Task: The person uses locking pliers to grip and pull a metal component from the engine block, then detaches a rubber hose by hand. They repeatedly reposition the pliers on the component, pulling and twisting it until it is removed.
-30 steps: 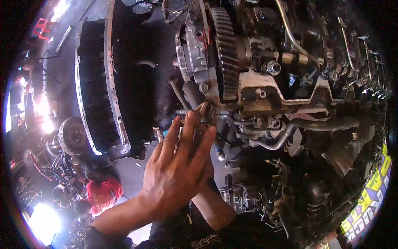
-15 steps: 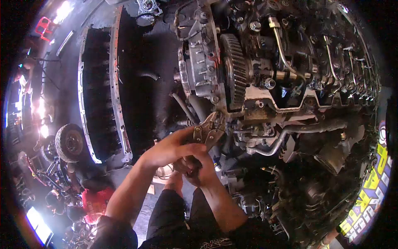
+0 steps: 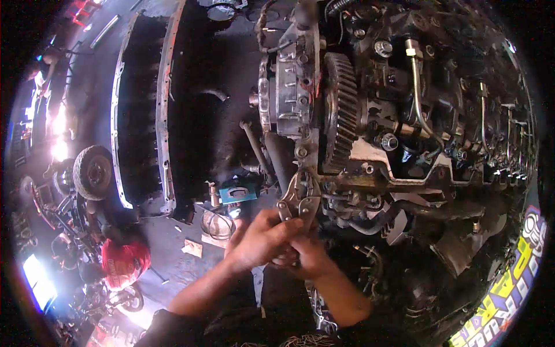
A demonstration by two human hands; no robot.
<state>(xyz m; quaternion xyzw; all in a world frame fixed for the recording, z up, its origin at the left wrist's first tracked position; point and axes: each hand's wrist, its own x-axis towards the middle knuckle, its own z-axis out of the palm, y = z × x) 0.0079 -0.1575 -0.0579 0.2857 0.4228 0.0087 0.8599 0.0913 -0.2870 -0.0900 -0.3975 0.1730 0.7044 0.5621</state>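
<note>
Locking pliers (image 3: 299, 199) stand with their jaws at the lower corner of the engine's front plate (image 3: 309, 153). Around their handles are wrapped the fingers of my left hand (image 3: 263, 240). My right hand (image 3: 308, 254) is closed on the same handles, just to the right and lower, partly covered by the left. Above the pliers is a large toothed gear (image 3: 340, 113), beside the grey front housing (image 3: 287, 95). Whether the jaws grip a part of the engine cannot be made out.
Valve gear and metal pipes (image 3: 419, 98) fill the right. A teal box (image 3: 238, 194) and a wire coil (image 3: 217, 224) lie left of my hands. Long metal rails (image 3: 162, 115), a tyre (image 3: 93, 173) and a person in a red shirt (image 3: 124, 263) are further left.
The camera view has shifted, so the engine sits lower and further right. My hands are lower in view, wrapped together around the handles, and the teal box now shows.
</note>
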